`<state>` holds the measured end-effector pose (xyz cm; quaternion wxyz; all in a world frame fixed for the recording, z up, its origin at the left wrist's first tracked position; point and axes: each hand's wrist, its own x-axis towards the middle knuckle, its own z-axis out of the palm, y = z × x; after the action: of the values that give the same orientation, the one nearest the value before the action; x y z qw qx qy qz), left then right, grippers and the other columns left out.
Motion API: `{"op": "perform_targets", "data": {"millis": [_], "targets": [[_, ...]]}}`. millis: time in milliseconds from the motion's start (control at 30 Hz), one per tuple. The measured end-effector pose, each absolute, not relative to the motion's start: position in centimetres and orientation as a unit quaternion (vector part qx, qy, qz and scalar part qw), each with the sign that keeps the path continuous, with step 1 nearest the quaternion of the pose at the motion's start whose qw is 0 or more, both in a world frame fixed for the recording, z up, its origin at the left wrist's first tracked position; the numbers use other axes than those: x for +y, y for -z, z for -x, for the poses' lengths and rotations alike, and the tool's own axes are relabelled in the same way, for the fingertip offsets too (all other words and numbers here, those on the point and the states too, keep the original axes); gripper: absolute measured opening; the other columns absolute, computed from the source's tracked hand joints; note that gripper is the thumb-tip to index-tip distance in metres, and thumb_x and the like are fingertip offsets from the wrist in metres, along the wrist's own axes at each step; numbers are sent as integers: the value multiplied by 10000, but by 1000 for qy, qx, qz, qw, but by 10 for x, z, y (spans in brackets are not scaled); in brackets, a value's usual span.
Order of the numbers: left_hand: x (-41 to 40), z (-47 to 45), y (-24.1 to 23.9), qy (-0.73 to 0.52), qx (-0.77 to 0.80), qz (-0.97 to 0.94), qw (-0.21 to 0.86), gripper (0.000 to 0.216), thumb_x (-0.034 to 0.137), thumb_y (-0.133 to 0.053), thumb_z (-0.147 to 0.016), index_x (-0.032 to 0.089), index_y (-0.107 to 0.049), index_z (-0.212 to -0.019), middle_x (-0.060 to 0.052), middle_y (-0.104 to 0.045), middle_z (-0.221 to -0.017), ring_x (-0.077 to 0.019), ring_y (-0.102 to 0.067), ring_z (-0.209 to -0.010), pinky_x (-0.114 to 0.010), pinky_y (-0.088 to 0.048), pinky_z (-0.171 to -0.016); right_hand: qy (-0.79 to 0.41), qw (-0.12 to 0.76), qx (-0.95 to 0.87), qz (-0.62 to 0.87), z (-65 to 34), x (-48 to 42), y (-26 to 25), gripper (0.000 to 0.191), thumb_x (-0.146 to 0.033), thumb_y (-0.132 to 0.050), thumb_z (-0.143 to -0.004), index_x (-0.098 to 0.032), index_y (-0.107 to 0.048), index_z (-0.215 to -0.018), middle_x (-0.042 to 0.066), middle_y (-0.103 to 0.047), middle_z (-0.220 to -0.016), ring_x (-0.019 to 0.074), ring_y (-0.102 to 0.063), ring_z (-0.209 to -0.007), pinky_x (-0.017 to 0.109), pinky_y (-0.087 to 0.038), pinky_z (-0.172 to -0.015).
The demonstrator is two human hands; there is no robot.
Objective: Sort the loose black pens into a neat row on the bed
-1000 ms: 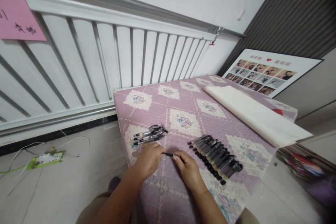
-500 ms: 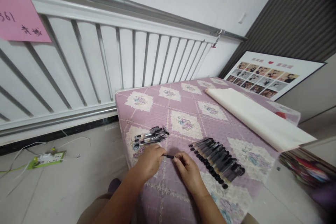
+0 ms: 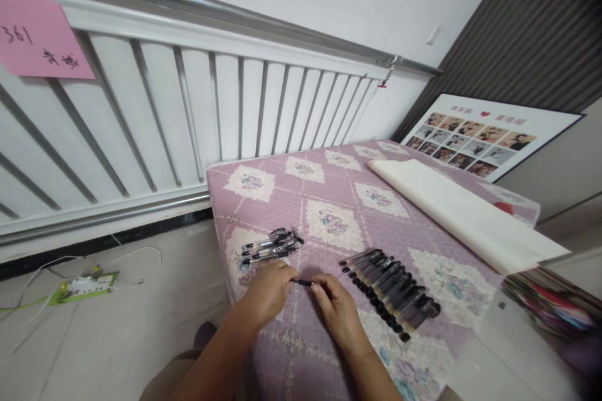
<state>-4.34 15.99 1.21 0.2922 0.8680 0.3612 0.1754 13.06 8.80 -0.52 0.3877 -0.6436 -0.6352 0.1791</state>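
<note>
My left hand (image 3: pixel 269 293) and my right hand (image 3: pixel 337 312) meet low over the purple quilted table (image 3: pixel 329 200). Both are closed on one black pen (image 3: pixel 301 282), of which only a short stretch shows between the fingertips. Just beyond the left hand lies a small heap of several pens (image 3: pixel 270 244) with clear barrels. To the right of the right hand, several black pens (image 3: pixel 390 291) lie side by side in a neat diagonal row.
A long cream roll of paper (image 3: pixel 463 213) lies along the table's right side, with a framed photo collage (image 3: pixel 489 138) leaning behind it. A white railing (image 3: pixel 211 113) runs behind the table. A green power strip (image 3: pixel 84 285) with cables sits on the floor at left.
The view has shifted slightly, so everything sits a little lower in frame. Both hands stay on the pen in nearly the same place.
</note>
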Motion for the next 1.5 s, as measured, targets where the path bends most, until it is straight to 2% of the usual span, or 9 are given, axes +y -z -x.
{"op": "perform_targets", "data": {"millis": [67, 200, 333, 500, 633, 800, 1167, 1367, 1500], "targets": [[160, 43, -12, -173, 362, -869, 290, 225, 133, -460, -843, 227, -643, -934, -31, -632, -940, -183, -543, -944, -280, -387, -844, -179, 394, -632, 643, -131, 88, 6, 179, -372, -508, -859, -212, -583, -881, 31, -620, -828, 182, -587, -777, 278, -460, -714], [159, 44, -13, -171, 355, -871, 292, 220, 141, -452, -852, 224, -642, -925, -29, -633, -935, -179, -546, -937, -274, -387, -835, -186, 381, -640, 641, -132, 87, 7, 237, -370, -463, -884, -211, -560, -738, 14, -582, -723, 172, -570, -710, 267, -447, -665], [159, 45, -14, -181, 356, -867, 297, 230, 131, -449, -848, 224, -642, -934, -27, -634, -945, -172, -547, -941, -266, -386, -843, -184, 396, -633, 639, -133, 87, 9, 165, -361, -510, -861, -210, -575, -869, 32, -611, -836, 183, -579, -791, 279, -449, -722], [157, 45, -17, -179, 355, -871, 289, 227, 141, -445, -854, 223, -647, -920, -27, -637, -930, -175, -547, -934, -270, -388, -836, -178, 375, -639, 647, -133, 88, 10, 269, -380, -466, -884, -208, -538, -689, 14, -562, -686, 173, -552, -679, 271, -431, -641], [157, 46, -18, -176, 359, -870, 287, 242, 132, -443, -851, 231, -644, -945, -24, -636, -953, -173, -546, -944, -268, -389, -836, -179, 395, -635, 640, -133, 88, 10, 171, -368, -518, -858, -207, -574, -866, 31, -603, -814, 183, -571, -770, 278, -446, -700], [158, 46, -17, -172, 356, -872, 290, 234, 137, -445, -854, 228, -644, -940, -27, -639, -939, -176, -550, -937, -269, -389, -838, -188, 375, -642, 642, -130, 88, 6, 232, -372, -489, -872, -208, -556, -724, 13, -576, -711, 171, -563, -699, 266, -440, -654], [164, 50, -13, -209, 440, -823, 294, 227, 160, -458, -851, 239, -628, -979, -23, -642, -981, -170, -577, -938, -258, -407, -833, -177, 446, -564, 672, -141, 90, 20, 243, -387, -488, -852, -196, -611, -938, 55, -669, -880, 200, -616, -828, 302, -482, -758], [172, 58, -10, -254, 502, -771, 298, 210, 164, -465, -842, 210, -605, -992, -36, -646, -1023, -176, -573, -971, -270, -408, -868, -101, 412, -616, 664, -133, 109, 19, 198, -323, -496, -833, -189, -629, -893, 67, -664, -858, 205, -607, -821, 323, -477, -766], [173, 59, -11, -252, 507, -771, 291, 207, 164, -463, -841, 203, -603, -987, -42, -650, -1019, -178, -575, -968, -273, -414, -857, -67, 404, -623, 667, -128, 144, 18, 252, -300, -446, -842, -167, -625, -959, 89, -662, -908, 210, -599, -863, 340, -468, -794]]}}
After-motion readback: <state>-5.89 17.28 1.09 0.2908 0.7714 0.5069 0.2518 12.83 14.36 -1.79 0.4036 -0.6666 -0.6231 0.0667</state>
